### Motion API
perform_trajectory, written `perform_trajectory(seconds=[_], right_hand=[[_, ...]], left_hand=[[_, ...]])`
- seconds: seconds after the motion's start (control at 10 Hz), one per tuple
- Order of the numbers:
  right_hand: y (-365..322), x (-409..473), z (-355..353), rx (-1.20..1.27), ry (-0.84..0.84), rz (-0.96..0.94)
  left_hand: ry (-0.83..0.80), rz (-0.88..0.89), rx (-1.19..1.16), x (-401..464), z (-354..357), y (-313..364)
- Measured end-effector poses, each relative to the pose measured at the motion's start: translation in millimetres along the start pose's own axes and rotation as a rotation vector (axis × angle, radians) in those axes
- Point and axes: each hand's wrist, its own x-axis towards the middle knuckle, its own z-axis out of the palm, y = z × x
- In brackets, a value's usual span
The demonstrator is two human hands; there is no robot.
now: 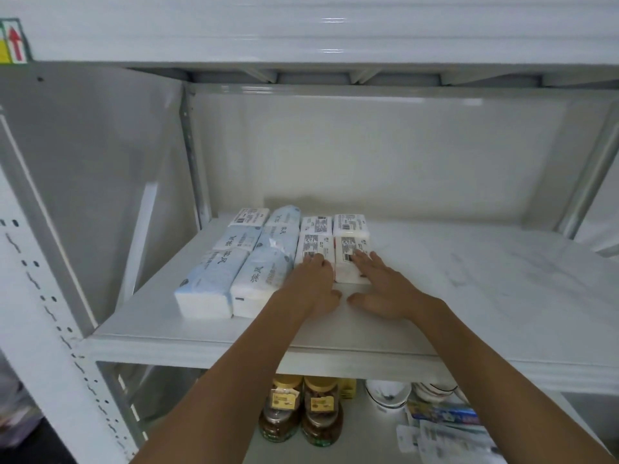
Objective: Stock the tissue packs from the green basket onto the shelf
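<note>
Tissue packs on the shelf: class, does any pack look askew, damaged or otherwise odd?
Mostly neat rows. One blue pack, in the second column from the left, has crumpled, puffed-up wrapping, unlike its flat neighbours. The left hand and right hand lie flat on the two front white packs.

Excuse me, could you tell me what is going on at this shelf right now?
A person is stocking tissue packs on the white shelf. The left hand and right hand lie flat on the two front white packs, lining them up beside the blue packs. Neither hand grips anything. The green basket is out of view. Jars stand below.
</note>
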Motion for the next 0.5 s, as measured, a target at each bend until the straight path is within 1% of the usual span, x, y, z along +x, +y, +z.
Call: perform_trajectory(seconds=[0.1,0.2,0.3,0.4,0.5], right_hand=[[-3.3,-0.9,-2.0,-0.003,-0.016,0.018],[-11.7,0.3,-8.6,-0.070,-0.052,0.043],[-22.8,5.4,-25.7,-0.124,-0.073,0.072],[-37.8,10.7,-34.7,-0.212,-0.029,0.096],[-50.2,18.3,-33.7,-0.256,0.055,0.081]], left_hand=[[-0.028,-0.046,-0.087,2.0,-5.6,6.8],[-0.043,-0.056,-0.220,3.1,-10.7,5.0],[-0.058,-0.031,-0.305,-5.4,-18.6,-5.7],[0.045,-0.022,-0.356,-12.7,-28.0,-16.5],[0.098,-0.037,-0.262,-17.3,-42.4,-25.3]])
